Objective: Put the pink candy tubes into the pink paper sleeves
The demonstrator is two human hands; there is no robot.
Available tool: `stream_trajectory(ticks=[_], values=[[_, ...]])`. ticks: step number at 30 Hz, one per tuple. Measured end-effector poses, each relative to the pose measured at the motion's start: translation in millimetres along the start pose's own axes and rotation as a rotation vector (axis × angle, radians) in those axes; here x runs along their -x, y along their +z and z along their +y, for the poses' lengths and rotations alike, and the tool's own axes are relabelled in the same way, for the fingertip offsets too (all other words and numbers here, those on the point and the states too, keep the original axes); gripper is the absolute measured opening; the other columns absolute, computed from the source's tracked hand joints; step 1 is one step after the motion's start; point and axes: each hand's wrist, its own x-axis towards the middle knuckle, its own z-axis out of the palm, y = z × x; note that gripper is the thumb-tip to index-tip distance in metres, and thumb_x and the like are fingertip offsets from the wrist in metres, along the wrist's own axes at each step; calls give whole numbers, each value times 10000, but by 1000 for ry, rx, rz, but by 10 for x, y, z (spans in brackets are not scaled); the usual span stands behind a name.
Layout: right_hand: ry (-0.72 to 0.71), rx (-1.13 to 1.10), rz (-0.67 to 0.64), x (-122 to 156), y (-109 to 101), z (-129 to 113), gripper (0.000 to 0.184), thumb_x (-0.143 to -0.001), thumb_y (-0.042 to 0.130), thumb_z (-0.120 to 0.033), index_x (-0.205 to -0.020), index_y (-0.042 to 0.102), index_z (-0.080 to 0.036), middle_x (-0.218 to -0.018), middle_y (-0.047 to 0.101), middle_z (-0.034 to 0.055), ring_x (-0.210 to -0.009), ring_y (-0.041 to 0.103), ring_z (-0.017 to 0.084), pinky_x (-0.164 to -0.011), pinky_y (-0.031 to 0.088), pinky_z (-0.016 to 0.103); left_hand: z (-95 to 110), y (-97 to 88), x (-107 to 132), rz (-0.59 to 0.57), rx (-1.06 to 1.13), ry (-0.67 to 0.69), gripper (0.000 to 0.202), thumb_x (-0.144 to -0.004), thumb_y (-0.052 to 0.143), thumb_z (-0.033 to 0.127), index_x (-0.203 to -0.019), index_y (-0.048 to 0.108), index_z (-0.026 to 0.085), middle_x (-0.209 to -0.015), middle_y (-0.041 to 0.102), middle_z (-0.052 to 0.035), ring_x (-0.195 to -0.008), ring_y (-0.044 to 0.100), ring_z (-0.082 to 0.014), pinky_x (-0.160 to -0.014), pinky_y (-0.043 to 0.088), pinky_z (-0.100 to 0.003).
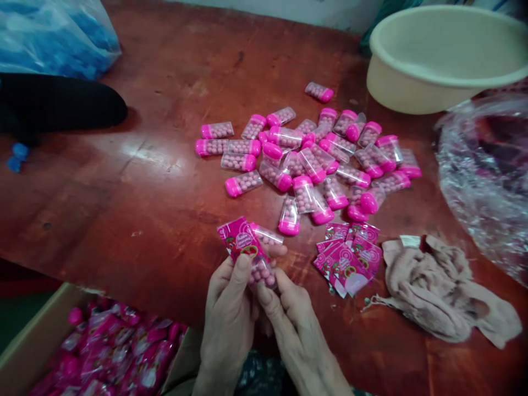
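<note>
Near the table's front edge, my left hand point(231, 297) is closed on a pink printed sleeve point(240, 237), thumb across its front. The clear end of a candy container point(262, 273), full of small pink balls, shows below the sleeve. My right hand point(291, 311) pinches that end between thumb and fingers. Just behind lies another pink-capped container point(268, 237), partly covered by the sleeve and fingers; whether a finger holds it I cannot tell. Beyond my hands spreads a loose heap of similar containers point(304, 193). Several flat pink sleeves point(348, 261) lie stacked to the right.
A crumpled beige cloth point(429, 291) lies at right, below a clear plastic bag point(482, 187). A cream basin point(429, 82) stands at back right. At left are a bag of blue pieces point(53, 41) and a black object point(61, 103). A cardboard box point(39, 333) of pink packs sits below the edge.
</note>
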Motion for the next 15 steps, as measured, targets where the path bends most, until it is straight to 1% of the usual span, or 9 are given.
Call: stream_trajectory(ticks=[3,5,8,10,12,15], values=[[-6,85,84,41,-1,53,352,-874,461,-510,-1066,588,-243,-784,604,27,-659,562,168,-474,401,218,-62,20,35,-35,11,-31,224,-802,607,332,-881,705,147,-677,667,-17,-336,370,-15,-307,304,-137],[-24,92,96,30,-14,52,331,-890,447,-485,-1049,583,-228,-769,600,24,-644,556,156,-476,396,212,-113,46,59,-40,28,-73,205,-811,603,322,-868,713,158,-689,676,-17,-371,420,-25,-336,327,-136],[-74,29,39,-45,-37,37,282,-926,406,-423,-931,573,-197,-617,507,-30,-486,450,96,-444,356,193,-161,86,69,-50,61,-103,204,-813,601,327,-855,721,166,-690,681,-21,-454,510,-57,-367,356,-141],[-96,-18,-8,-107,-58,36,270,-926,417,-406,-846,551,-186,-569,450,-55,-431,382,70,-408,316,179,-163,107,61,-51,72,-103,204,-807,608,328,-845,725,165,-697,684,-26,-481,528,-64,-387,376,-141],[-105,-42,-40,-151,-88,45,264,-913,451,-400,-787,529,-182,-574,453,-55,-438,384,61,-400,304,167,-157,119,54,-52,87,-108,198,-800,617,325,-832,728,164,-713,689,-30,-487,522,-57,-423,401,-135],[-115,-50,-75,-170,-144,63,252,-898,474,-406,-805,532,-179,-557,469,-53,-430,406,61,-394,314,158,-174,120,70,-53,124,-103,185,-792,630,322,-836,730,173,-760,699,-35,-468,474,-36,-444,405,-127]])
